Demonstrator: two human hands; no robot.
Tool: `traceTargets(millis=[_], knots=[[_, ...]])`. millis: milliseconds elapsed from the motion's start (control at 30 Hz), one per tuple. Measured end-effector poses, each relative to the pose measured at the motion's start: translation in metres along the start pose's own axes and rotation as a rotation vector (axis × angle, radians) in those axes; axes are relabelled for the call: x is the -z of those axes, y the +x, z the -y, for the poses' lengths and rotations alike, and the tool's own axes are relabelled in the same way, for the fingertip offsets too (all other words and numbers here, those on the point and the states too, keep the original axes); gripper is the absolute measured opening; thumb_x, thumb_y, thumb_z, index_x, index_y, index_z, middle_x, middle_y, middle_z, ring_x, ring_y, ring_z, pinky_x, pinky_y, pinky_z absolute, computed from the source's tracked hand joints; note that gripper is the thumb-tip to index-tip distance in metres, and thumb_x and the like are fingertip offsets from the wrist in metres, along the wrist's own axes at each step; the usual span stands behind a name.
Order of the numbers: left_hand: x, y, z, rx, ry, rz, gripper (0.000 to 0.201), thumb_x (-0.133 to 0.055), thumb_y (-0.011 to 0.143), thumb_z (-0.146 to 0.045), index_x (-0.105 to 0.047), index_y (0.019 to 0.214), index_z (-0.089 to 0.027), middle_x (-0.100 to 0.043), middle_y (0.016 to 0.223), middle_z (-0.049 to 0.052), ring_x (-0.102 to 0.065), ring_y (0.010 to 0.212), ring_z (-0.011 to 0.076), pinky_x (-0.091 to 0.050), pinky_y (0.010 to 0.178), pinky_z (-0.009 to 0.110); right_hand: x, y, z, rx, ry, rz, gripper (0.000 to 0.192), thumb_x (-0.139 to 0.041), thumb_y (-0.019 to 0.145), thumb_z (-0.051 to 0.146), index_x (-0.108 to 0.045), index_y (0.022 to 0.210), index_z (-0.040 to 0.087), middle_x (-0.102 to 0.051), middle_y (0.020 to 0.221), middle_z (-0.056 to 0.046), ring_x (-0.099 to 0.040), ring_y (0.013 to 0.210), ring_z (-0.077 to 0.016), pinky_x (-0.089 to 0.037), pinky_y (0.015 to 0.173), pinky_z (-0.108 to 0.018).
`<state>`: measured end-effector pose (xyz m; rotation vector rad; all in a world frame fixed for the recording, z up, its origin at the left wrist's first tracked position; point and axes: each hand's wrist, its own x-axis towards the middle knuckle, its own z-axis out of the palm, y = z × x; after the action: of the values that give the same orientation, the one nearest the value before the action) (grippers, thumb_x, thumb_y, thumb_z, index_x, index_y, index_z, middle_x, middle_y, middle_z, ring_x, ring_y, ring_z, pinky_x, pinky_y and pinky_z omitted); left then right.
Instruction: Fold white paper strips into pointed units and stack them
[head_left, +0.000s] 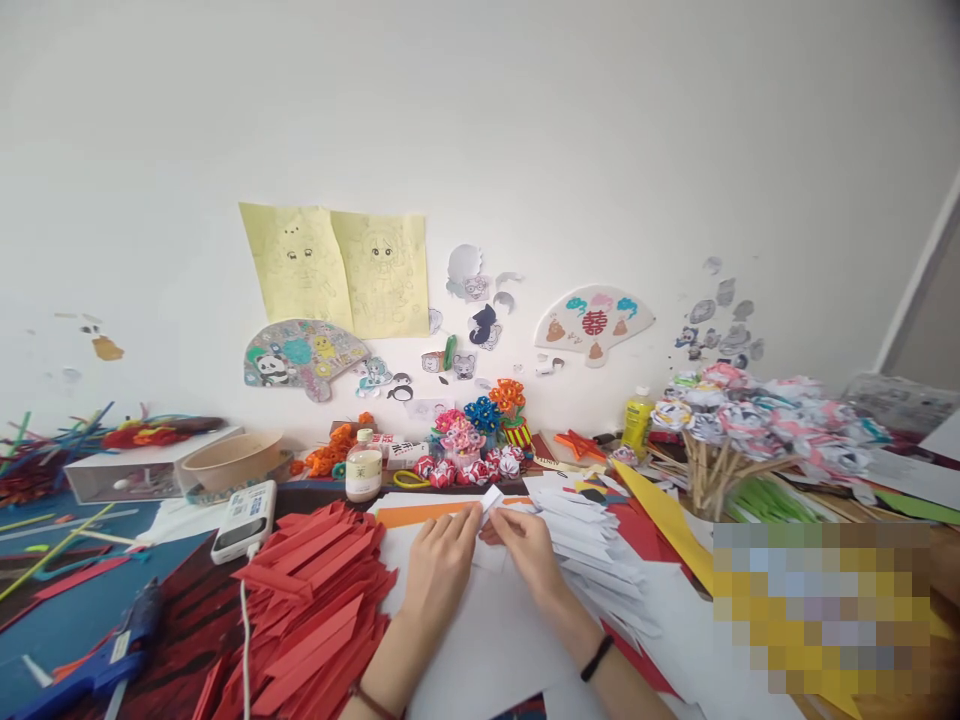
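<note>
Between the fingers of both hands is a small white folded paper strip (pixel 491 499), its upper end poking out above the fingertips. My left hand (pixel 448 548) is closed on it from the left, and my right hand (pixel 525 545) pinches it from the right. Both hands are above white paper sheets (pixel 480 640). A heap of folded red paper strips (pixel 319 605) lies to the left of my left hand. Folded white strips (pixel 600 560) are piled beyond my right hand. An orange sheet (pixel 420 514) shows behind the left hand.
On the left are a blue glue gun (pixel 124 640), a white power bank (pixel 244 520) with a cable and a beige bowl (pixel 232 462). A small jar (pixel 364 470) stands behind the red heap. Paper flowers on sticks (pixel 720 480) and a yellow bottle (pixel 637 420) stand at right.
</note>
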<state>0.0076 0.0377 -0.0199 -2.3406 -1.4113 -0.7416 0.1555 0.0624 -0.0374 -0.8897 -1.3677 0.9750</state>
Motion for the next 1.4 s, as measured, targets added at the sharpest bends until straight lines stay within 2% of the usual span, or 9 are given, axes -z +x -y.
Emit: traceTargets(millis=[67,167,233,300,400,567,800,1000,1400], knots=[[0.004,0.001,-0.004,-0.025,0.013,0.008,0.038,-0.033,0.094,-0.019,-0.049,0.128,-0.022,-0.060,0.122,0.010,-0.059,0.092,0.0238,-0.041,0.077,0.035,0.001,0.001,0.001,0.013,0.002,-0.018,0.046,-0.058,0.077,0.058,-0.071,0.076,0.014,-0.069,0.069,-0.009,-0.067,0.070,-0.0257,-0.056,0.066,-0.037],[0.011,0.004,-0.011,-0.009,-0.087,0.000,0.033,-0.037,0.093,-0.026,-0.057,0.120,-0.025,-0.064,0.114,0.008,-0.058,0.092,0.0242,-0.041,0.077,0.035,0.005,0.002,0.001,0.025,-0.039,-0.050,0.045,-0.058,0.076,0.058,-0.070,0.071,0.015,-0.068,0.066,-0.008,-0.066,0.067,-0.0250,-0.055,0.063,-0.035],[0.015,0.007,-0.013,0.072,-0.224,-0.053,0.029,-0.040,0.092,-0.029,-0.063,0.109,-0.026,-0.067,0.107,0.006,-0.057,0.092,0.0231,-0.042,0.078,0.034,0.007,0.003,0.002,0.020,-0.078,-0.061,0.043,-0.058,0.077,0.057,-0.068,0.067,0.015,-0.067,0.063,-0.007,-0.065,0.063,-0.0239,-0.054,0.062,-0.034],[0.016,0.010,-0.012,0.222,-0.390,-0.108,0.026,-0.044,0.090,-0.032,-0.064,0.103,-0.024,-0.068,0.101,0.004,-0.059,0.087,0.0205,-0.043,0.076,0.032,0.009,0.002,0.006,0.030,-0.129,-0.052,0.041,-0.057,0.079,0.054,-0.066,0.064,0.016,-0.066,0.061,-0.005,-0.065,0.061,-0.0225,-0.053,0.062,-0.032],[0.015,0.014,-0.006,0.390,-0.636,-0.113,0.026,-0.049,0.086,-0.038,-0.065,0.098,-0.021,-0.070,0.094,0.003,-0.060,0.075,0.0171,-0.044,0.068,0.028,0.009,-0.001,0.016,0.071,-0.181,0.002,0.037,-0.056,0.082,0.048,-0.067,0.066,0.017,-0.065,0.060,-0.004,-0.064,0.060,-0.0207,-0.050,0.061,-0.030],[0.014,0.017,-0.002,0.416,-0.901,-0.081,0.029,-0.052,0.083,-0.040,-0.069,0.088,-0.016,-0.071,0.083,0.004,-0.058,0.070,0.0158,-0.041,0.060,0.024,0.005,-0.006,0.026,0.092,-0.184,0.063,0.031,-0.057,0.082,0.043,-0.068,0.069,0.017,-0.065,0.061,-0.004,-0.062,0.059,-0.0197,-0.049,0.058,-0.028],[0.015,0.016,-0.004,0.448,-0.971,-0.094,0.030,-0.054,0.082,-0.042,-0.068,0.083,-0.015,-0.070,0.077,0.003,-0.056,0.069,0.0158,-0.038,0.060,0.024,0.004,-0.008,0.025,0.119,-0.148,-0.017,0.024,-0.061,0.080,0.040,-0.068,0.078,0.017,-0.067,0.072,-0.005,-0.064,0.062,-0.0200,-0.051,0.059,-0.029],[0.013,0.016,-0.001,0.433,-0.994,-0.093,0.028,-0.058,0.081,-0.042,-0.068,0.082,-0.016,-0.069,0.078,0.003,-0.055,0.069,0.0157,-0.037,0.060,0.024,0.005,-0.008,0.027,0.093,-0.074,0.037,0.027,-0.063,0.079,0.042,-0.067,0.076,0.015,-0.064,0.065,-0.004,-0.062,0.059,-0.0186,-0.050,0.057,-0.027],[0.015,0.018,-0.002,0.413,-0.990,-0.068,0.029,-0.057,0.080,-0.043,-0.069,0.081,-0.016,-0.070,0.080,0.003,-0.056,0.071,0.0168,-0.037,0.062,0.024,0.007,-0.006,0.025,0.037,-0.012,0.043,0.029,-0.068,0.074,0.043,-0.067,0.072,0.014,-0.063,0.061,-0.005,-0.061,0.058,-0.0187,-0.049,0.056,-0.028]])
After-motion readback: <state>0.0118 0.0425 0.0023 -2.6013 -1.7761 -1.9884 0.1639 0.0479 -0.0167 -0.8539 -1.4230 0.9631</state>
